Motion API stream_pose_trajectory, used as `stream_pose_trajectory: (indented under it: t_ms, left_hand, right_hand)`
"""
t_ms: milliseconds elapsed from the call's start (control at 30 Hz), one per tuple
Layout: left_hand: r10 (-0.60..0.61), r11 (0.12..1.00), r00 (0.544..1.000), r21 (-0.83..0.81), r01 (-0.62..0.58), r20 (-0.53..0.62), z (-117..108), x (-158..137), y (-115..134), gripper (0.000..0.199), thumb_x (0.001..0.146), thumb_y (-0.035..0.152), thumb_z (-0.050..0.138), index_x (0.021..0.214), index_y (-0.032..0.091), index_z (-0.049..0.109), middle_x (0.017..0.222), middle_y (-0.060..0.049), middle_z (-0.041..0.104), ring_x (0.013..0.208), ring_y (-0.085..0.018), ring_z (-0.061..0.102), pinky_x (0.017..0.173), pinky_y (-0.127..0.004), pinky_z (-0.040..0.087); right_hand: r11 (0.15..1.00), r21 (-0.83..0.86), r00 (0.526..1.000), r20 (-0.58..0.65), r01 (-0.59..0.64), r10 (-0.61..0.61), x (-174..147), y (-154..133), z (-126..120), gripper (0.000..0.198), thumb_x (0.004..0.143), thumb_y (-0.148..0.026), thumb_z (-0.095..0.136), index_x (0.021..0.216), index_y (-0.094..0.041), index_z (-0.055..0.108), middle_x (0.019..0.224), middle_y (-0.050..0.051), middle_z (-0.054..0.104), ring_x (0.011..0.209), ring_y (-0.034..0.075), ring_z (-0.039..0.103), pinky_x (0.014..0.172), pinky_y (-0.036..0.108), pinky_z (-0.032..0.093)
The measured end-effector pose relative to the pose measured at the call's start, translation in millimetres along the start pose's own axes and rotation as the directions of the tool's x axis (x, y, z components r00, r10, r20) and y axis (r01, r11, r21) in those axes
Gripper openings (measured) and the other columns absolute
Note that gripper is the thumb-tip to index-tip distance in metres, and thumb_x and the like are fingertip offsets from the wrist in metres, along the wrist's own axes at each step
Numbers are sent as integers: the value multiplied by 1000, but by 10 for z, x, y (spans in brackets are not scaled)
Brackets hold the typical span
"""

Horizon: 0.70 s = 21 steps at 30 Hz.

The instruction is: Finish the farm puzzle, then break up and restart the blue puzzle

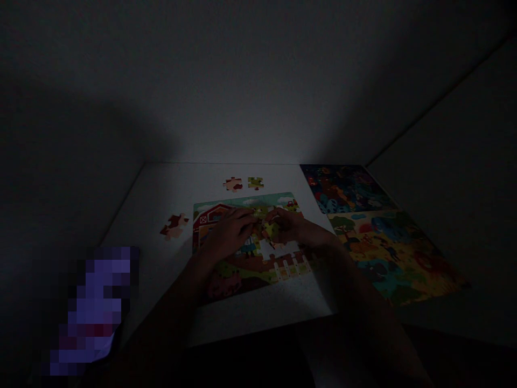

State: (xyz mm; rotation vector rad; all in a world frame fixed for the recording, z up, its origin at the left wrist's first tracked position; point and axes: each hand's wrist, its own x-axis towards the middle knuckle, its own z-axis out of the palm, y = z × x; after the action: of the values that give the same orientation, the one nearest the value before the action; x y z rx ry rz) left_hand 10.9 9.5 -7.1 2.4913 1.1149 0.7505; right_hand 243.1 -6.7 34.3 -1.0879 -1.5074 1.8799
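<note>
A farm jigsaw puzzle [226, 283], with a red barn, a pig and a white fence, lies on the white table. A pale gap with jagged edges shows in its right half. Over this gap my right hand [291, 225] pinches a green puzzle piece [272, 231], which is tilted. Across the barn side rests my left hand [232, 230], its fingers stretched toward the piece and its thumb apart. In the dim light I cannot tell whether the left fingertips touch that piece.
Beyond the puzzle lie a pink piece [233, 184] and a green piece [255, 183]. Left of it are joined brown-and-pink pieces [174, 226]. A dark picture puzzle [347, 188] and a safari puzzle [388, 253] lie right. A blurred lit screen [97, 307] is at lower left.
</note>
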Motion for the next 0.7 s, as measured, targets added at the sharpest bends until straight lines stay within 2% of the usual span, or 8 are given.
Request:
stream_pose_trajectory:
  t_ms: [100, 333, 467, 600, 700]
  left_hand:
    - [6, 1000, 1000, -3, -6, 0, 9, 3, -6, 25, 95, 20, 49, 112, 26, 67, 126, -3, 63, 118, -21, 55, 103, -46, 45]
    - [-2, 1000, 1000, -10, 2, 15, 11, 2, -20, 25, 95, 21, 50, 112, 24, 68, 127, -4, 62, 118, -22, 55, 103, -45, 45]
    - [2, 1000, 1000, 16, -3, 12, -8, 0, -3, 25, 95, 21, 50, 113, 23, 67, 129, -5, 62, 120, -23, 54, 104, -46, 45]
    - [-2, 1000, 1000, 23, 2, 16, -6, 0, -2, 23, 96, 21, 49, 110, 24, 67, 128, -4, 62, 119, -23, 54, 103, -46, 45]
    - [-2, 1000, 1000, 13, 2, 15, 13, 4, -17, 24, 95, 21, 50, 112, 25, 66, 128, -4, 62, 119, -22, 55, 103, -45, 45]
  right_hand:
    - [1000, 11, 999, -44, 1, -1, 19, 38, -19, 48, 64, -19, 77, 103, -23, 49, 93, -1, 62, 70, 10, 55, 57, 22, 44]
    - [993, -34, 982, -154, 109, -113, 65, 85, -13, 47, 65, -19, 78, 105, -23, 52, 97, -1, 62, 86, 15, 60, 74, 28, 48]
    - [991, 1, 968, -213, 136, -132, 94, 82, 0, 50, 62, -20, 81, 102, -25, 52, 94, -2, 62, 83, 14, 60, 71, 27, 49]
    - [991, -28, 966, -220, 133, -136, 81, 45, 4, 35, 65, -25, 80, 92, -22, 58, 84, -2, 64, 76, 14, 59, 68, 27, 48]
    - [990, -130, 984, -159, 61, -82, 40, 18, -3, 22, 72, -32, 75, 88, -20, 66, 80, -1, 64, 68, 12, 55, 60, 25, 44]
